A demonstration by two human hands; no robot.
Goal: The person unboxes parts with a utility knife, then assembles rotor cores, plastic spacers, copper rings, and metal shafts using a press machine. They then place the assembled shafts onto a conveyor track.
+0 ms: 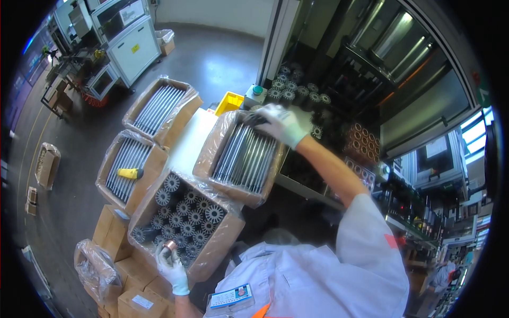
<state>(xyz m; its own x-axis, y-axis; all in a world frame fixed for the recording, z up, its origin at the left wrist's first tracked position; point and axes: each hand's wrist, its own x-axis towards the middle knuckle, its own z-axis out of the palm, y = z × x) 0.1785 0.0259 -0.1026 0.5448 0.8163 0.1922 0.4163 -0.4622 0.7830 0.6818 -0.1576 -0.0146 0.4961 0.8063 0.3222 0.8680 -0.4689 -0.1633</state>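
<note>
Near the front edge of a plastic-lined carton (214,249), my gloved left hand (172,271) pinches a small copper-coloured ring (169,245). Inside that carton stand several round, slotted metal cores (195,217). My gloved right hand (280,123) reaches to the far end of another lined carton (268,185), which holds a row of long metal shafts (241,159). Its fingers curl down by a dark object (255,118) at the carton's far rim; what they hold is partly hidden.
Two more cartons of shafts (159,108) stand left, one bearing a yellow-and-black tool (130,173). A yellow bin (229,103) and green-button box (257,91) sit beyond. Right, a machine frame (273,42) encloses slotted cores (286,90) and a rack of copper rings (363,142). Closed cartons (112,230) are stacked left.
</note>
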